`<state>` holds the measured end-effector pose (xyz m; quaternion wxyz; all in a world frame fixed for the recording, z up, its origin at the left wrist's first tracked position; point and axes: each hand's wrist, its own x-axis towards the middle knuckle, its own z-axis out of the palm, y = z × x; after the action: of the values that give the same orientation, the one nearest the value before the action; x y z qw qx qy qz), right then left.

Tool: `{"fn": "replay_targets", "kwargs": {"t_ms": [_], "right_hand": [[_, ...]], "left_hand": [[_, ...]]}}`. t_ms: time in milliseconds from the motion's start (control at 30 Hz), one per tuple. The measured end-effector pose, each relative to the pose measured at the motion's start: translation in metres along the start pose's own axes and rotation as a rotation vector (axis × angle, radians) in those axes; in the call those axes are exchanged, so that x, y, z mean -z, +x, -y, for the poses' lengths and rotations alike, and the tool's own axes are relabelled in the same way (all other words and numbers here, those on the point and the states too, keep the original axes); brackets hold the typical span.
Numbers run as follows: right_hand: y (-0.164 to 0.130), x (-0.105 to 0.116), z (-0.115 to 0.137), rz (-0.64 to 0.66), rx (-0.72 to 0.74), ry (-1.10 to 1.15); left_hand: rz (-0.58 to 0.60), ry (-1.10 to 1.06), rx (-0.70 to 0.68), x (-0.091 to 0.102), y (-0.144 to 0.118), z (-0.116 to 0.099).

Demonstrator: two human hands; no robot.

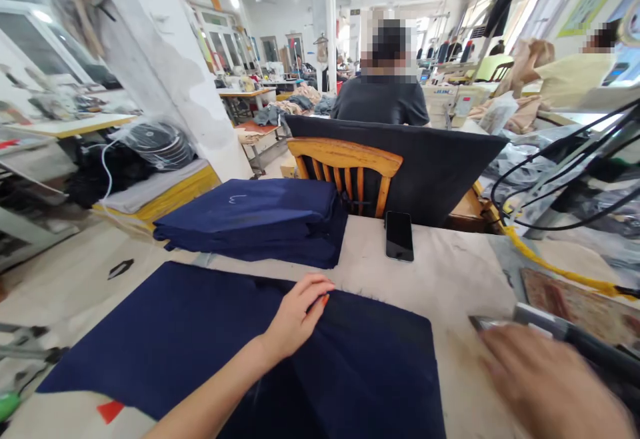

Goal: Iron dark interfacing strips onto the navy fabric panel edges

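Note:
A large navy fabric piece (190,339) lies flat on the padded work table (440,272) in front of me. My left hand (295,315) rests on its far edge, fingers curled and pinching the cloth near the top hem. My right hand (545,385), blurred by motion, is low at the right, just short of a metal iron-like tool (530,322) with a dark handle; whether it touches the tool is unclear. A folded stack of navy fabric (255,222) sits behind the flat piece.
A black phone (399,235) lies on the table beyond the fabric. A wooden chair (345,172) draped with dark cloth stands behind. Cables (560,179) and a yellow hose (555,269) run at the right. A seated person in a dark shirt (380,95) faces away.

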<state>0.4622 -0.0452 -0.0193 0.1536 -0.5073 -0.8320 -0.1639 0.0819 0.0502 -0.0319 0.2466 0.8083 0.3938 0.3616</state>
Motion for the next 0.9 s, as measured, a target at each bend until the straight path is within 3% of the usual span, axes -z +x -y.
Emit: {"fn": "replay_targets", "kwargs": {"t_ms": [33,67,133,200,433,567,733,900], "right_hand": [[0.001,-0.01,0.025,0.021,0.103,0.04],[0.001,-0.02,0.05,0.058,0.112,0.069],[-0.003,-0.039,0.085,0.016,0.015,0.082],[-0.006,-0.049,0.099,0.112,-0.054,0.135],[0.01,-0.037,0.071,0.414,-0.414,0.672],[0.022,-0.056,0.051,0.461,-0.624,0.912],[0.034,-0.078,0.026,0.422,-0.704,0.988],[0.048,-0.067,0.03,0.485,-0.639,1.104]], "left_hand": [[0.05,0.001,-0.032,-0.005,0.001,-0.006],[0.096,0.002,-0.064,-0.01,0.002,-0.012],[0.171,0.007,-0.118,-0.019,0.003,-0.02],[0.221,0.015,-0.154,-0.026,0.003,-0.025],[0.308,0.057,-0.196,-0.038,0.007,-0.033],[0.414,0.19,-0.294,-0.046,0.016,-0.036],[0.524,0.422,-0.353,-0.075,0.032,-0.034],[0.575,0.444,-0.303,-0.088,0.042,-0.036]]}}
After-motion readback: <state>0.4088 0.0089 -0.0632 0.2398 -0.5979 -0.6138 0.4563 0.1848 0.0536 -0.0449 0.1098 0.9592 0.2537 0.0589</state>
